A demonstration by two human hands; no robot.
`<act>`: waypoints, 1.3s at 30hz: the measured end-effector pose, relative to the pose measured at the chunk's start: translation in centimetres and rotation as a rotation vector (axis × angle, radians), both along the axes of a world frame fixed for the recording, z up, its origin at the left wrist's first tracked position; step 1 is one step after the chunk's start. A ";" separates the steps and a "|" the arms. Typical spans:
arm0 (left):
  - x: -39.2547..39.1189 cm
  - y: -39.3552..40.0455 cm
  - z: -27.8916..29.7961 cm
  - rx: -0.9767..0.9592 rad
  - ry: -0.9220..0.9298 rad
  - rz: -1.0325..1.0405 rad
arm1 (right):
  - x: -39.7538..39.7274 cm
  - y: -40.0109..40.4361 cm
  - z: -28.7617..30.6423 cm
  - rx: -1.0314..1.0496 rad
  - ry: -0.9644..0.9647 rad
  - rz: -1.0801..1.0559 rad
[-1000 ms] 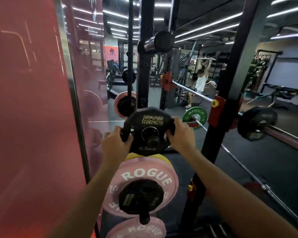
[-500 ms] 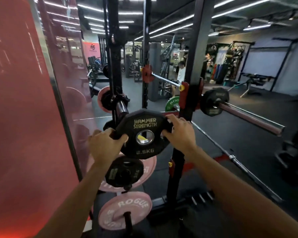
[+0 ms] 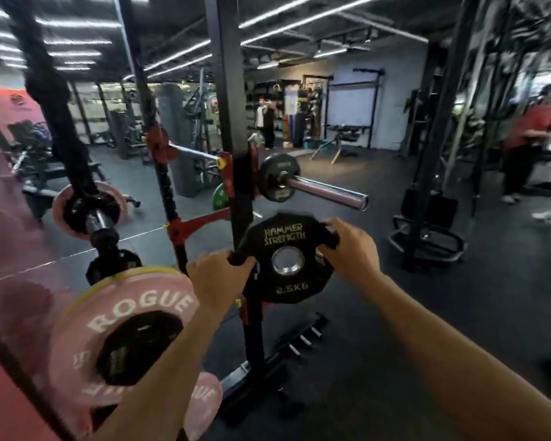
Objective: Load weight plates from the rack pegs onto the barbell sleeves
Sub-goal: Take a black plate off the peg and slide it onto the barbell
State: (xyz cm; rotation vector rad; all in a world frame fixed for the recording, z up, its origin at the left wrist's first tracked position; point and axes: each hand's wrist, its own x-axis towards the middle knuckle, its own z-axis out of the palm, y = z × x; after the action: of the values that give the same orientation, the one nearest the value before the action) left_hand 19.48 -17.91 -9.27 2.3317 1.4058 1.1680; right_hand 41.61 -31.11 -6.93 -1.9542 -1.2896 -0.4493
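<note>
Black plate — fingers gripping both edges.

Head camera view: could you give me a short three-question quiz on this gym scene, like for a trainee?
1. True or false: both hands grip the black plate.
2. What weight is printed on it?
3. The barbell sleeve already carries: A) a pink plate B) a small black plate C) nothing.

Key: 1 true: left hand and right hand hold opposite edges. 2: 2.5 kg. 3: B.
</note>
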 end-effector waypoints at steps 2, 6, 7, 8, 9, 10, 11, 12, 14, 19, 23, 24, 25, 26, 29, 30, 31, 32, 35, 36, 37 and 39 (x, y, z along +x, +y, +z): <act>3.2 -0.1 -0.1 -0.008 -0.005 -0.071 | 2.0 -1.8 -0.1 0.006 0.002 -0.065; 9.3 0.2 -0.1 -0.015 0.014 -0.171 | 5.4 -4.7 0.1 0.029 0.000 -0.188; 10.7 0.3 0.1 -0.003 0.037 -0.188 | 6.1 -5.3 0.2 0.028 0.002 -0.214; 12.1 0.3 0.3 -0.003 0.052 -0.211 | 6.8 -5.8 0.4 0.025 0.010 -0.244; 13.5 0.4 0.6 -0.014 0.053 -0.245 | 7.5 -6.2 0.7 0.021 0.020 -0.277; 14.9 0.4 0.9 -0.032 0.040 -0.286 | 8.2 -6.6 0.9 0.021 0.028 -0.311; 16.2 0.6 1.2 -0.045 0.023 -0.326 | 8.8 -6.9 1.1 0.027 0.034 -0.345; 17.5 0.8 1.4 -0.051 0.010 -0.359 | 9.5 -7.2 1.3 0.033 0.041 -0.378; 19.8 1.1 1.9 -0.037 -0.014 -0.424 | 10.8 -7.7 1.6 0.057 0.053 -0.433; 24.0 1.1 2.3 -0.012 -0.031 -0.500 | 14.0 -8.2 1.6 0.094 0.066 -0.492; 26.7 2.2 1.8 -0.022 -0.059 -0.466 | 17.2 -6.6 1.2 0.116 0.058 -0.466; 27.3 2.6 1.6 -0.033 -0.086 -0.456 | 18.1 -6.0 1.0 0.119 0.055 -0.450; 27.9 3.0 1.5 -0.046 -0.099 -0.438 | 19.2 -5.3 0.9 0.119 0.052 -0.431; 28.5 3.4 1.3 -0.050 -0.099 -0.415 | 20.3 -4.6 0.8 0.118 0.051 -0.406; 30.4 4.6 0.9 -0.045 -0.091 -0.319 | 23.8 -1.7 0.6 0.111 0.056 -0.316; 31.0 5.1 0.8 -0.052 -0.089 -0.285 | 25.0 -0.6 0.5 0.107 0.056 -0.287; 31.6 5.7 0.7 -0.067 -0.090 -0.260 | 26.2 0.5 0.4 0.105 0.059 -0.255; 32.1 6.2 0.6 -0.085 -0.096 -0.243 | 27.3 1.6 0.3 0.108 0.063 -0.216; 33.6 7.3 0.3 -0.125 -0.157 -0.207 | 30.6 4.4 -0.2 0.109 0.064 -0.099; 34.0 7.5 0.2 -0.088 -0.155 -0.179 | 31.6 5.0 -0.3 0.107 0.052 -0.081; 34.5 7.4 0.1 -0.036 -0.133 -0.135 | 32.5 5.5 -0.5 0.105 0.041 -0.068; 35.3 6.6 0.0 0.046 -0.102 -0.052 | 34.2 6.0 -0.7 0.097 0.037 -0.023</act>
State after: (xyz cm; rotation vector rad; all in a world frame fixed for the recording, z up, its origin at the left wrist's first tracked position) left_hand 54.83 -11.31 -9.29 2.2892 1.2897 1.2974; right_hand 75.83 -25.06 -7.65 -1.8894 -1.2011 -0.4761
